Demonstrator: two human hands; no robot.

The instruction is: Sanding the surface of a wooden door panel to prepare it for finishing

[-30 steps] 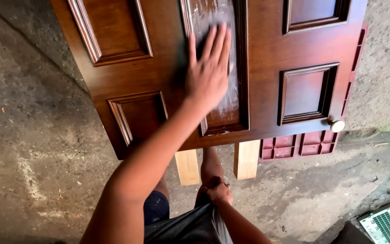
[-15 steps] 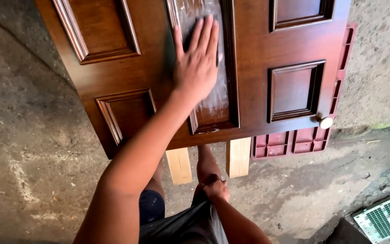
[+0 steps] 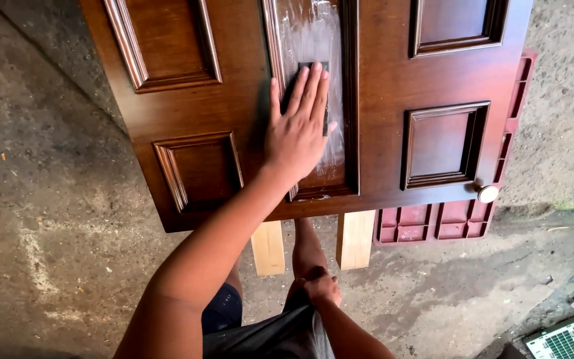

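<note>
Pressing flat on the door, the left hand [image 3: 297,133] lies with its fingers [image 3: 315,90] stretched out and close together over a dark sanding pad [image 3: 308,93], which shows only as a dark rectangle peeking out around the fingertips. The pad sits on the long recessed middle panel [image 3: 313,40] of a brown wooden door [image 3: 380,86], and that panel carries a whitish, dusty film (heaviest above the hand) while the other panels look glossy and dark. The door lies flat, face up, resting across two pale wooden beams [image 3: 355,239] whose ends stick out beneath its near edge. A round metal door knob [image 3: 487,193] sits at the door's right near corner. Under the door on the right, a red plastic pallet [image 3: 433,223] shows its ribbed edge.

The right hand [image 3: 320,289] hangs low, close to the body, its fingers curled shut against dark shorts [image 3: 274,336]; whether it grips the cloth or just rests there I cannot tell. One bare leg [image 3: 307,246] stands between the two beams on the rough concrete floor [image 3: 54,199]. A green-and-white grated mat [image 3: 569,342] lies at the lower right corner.
</note>
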